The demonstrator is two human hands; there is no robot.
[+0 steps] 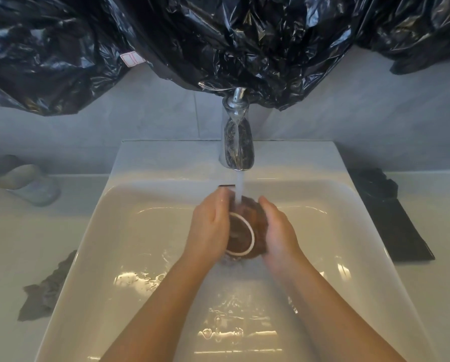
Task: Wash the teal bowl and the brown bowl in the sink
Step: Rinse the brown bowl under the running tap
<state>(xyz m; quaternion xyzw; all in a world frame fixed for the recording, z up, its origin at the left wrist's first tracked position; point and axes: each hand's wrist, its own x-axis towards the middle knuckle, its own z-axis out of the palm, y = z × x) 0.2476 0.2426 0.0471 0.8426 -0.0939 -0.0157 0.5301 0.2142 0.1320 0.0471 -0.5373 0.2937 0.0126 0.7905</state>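
Left hand (210, 226) and right hand (278, 231) both grasp the brown bowl (242, 231), one on each side, fingers curled over its far edge. Neither hand is free.

The bowl is turned so its base faces up toward the camera and the pale foot ring shows. Likely reason: the outside and foot get rinsed while the inside drains instead of filling. A two-sided grip makes sense on wet glaze, and it lets the bowl be rotated under the water.

The bowl hangs above the basin, not resting on it, right under the stream (239, 186) from the tap (237, 142). Water hits the upper wall between the two sets of fingertips, runs off below and ripples across the floor of the sink (114, 231). Holding it low in the basin probably limits splash.

The teal bowl (33, 189) sits on the desk (9, 244) left of the sink, well apart from the hands and outside the water. It is blurred, and its tilt and whether it is clean cannot be told.

Judgement: brown bowl is mid-rinse. Risk is slip on the wet surface.

A grey cloth (46, 286) lies at the sink's left edge, probably for wiping. A folded black sheet (391, 226) lies on the right. Black plastic (218, 35) hangs on the wall above the tap.
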